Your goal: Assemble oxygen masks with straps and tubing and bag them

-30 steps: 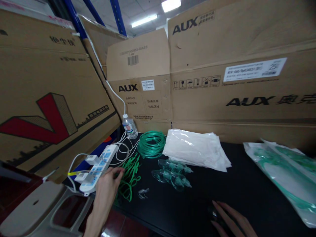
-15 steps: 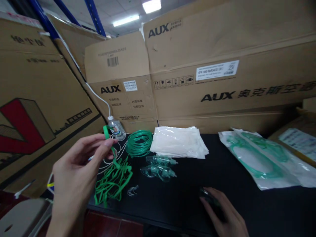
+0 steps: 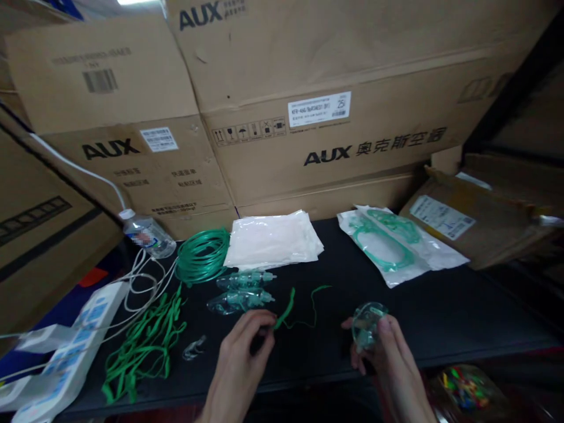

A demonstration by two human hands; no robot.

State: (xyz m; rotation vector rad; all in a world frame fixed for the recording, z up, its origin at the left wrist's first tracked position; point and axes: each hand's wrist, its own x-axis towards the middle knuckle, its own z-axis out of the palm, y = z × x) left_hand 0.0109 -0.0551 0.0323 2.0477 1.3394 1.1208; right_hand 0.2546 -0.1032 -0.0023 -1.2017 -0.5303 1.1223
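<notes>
Near the table's front edge [image 3: 308, 385], left fingers [image 3: 259, 329] pinching green strap [image 3: 286, 308], right fingers [image 3: 385, 332] gripping clear mask [image 3: 365, 323].

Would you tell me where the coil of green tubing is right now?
The coil of green tubing lies on the black table, left of centre in the head view, between the water bottle and the stack of white bags.

water bottle [image 3: 147, 235] | coiled green tubing [image 3: 202, 256] | power strip [image 3: 73, 352] | bag stack [image 3: 273, 239] | cardboard boxes [image 3: 317, 88]
</notes>
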